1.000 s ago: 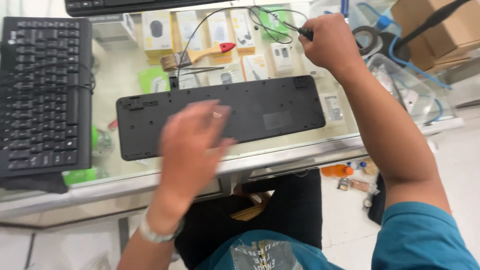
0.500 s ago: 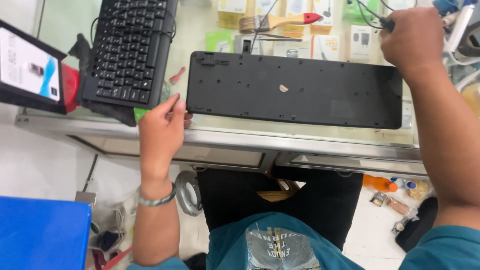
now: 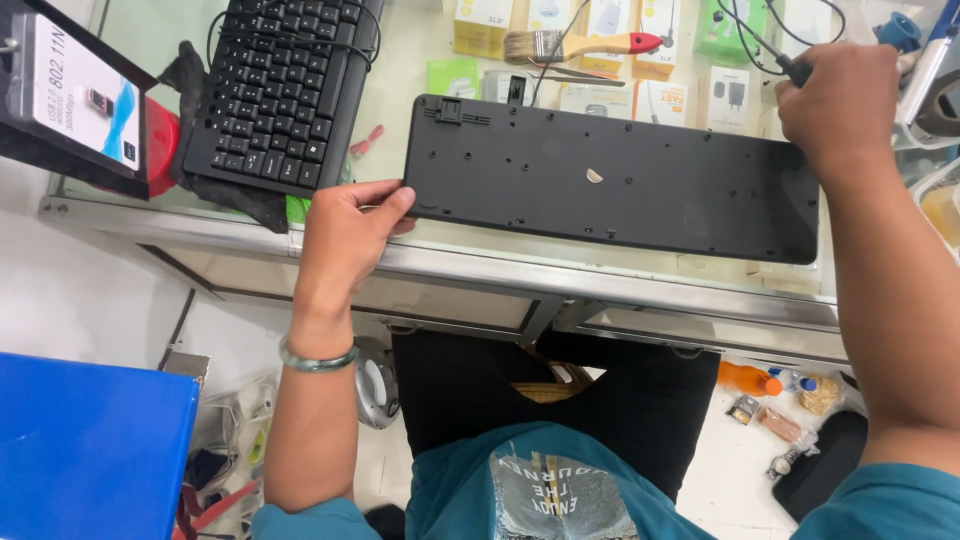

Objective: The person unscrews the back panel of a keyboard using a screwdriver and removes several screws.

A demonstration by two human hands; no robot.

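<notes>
My left hand [image 3: 345, 235] has just come to the left end of the upturned keyboard [image 3: 610, 180] on the glass counter [image 3: 620, 275], fingers pinching its edge. My right hand [image 3: 845, 105], fisted around a screwdriver [image 3: 795, 68], stays at the far corner, steadying it.

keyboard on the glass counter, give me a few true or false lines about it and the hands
1. The keyboard under the hands lies back side up. True.
2. The left hand holds the keyboard's left end. True.
3. The right hand is empty. False: it grips a thin tool at the keyboard's right end.
4. A second keyboard lies keys up to the left. True.
5. The paintbrush lies on top of the flipped keyboard. False: it lies on the counter beyond it.
6. The left wrist is bare. False: it wears a green bracelet.
</notes>
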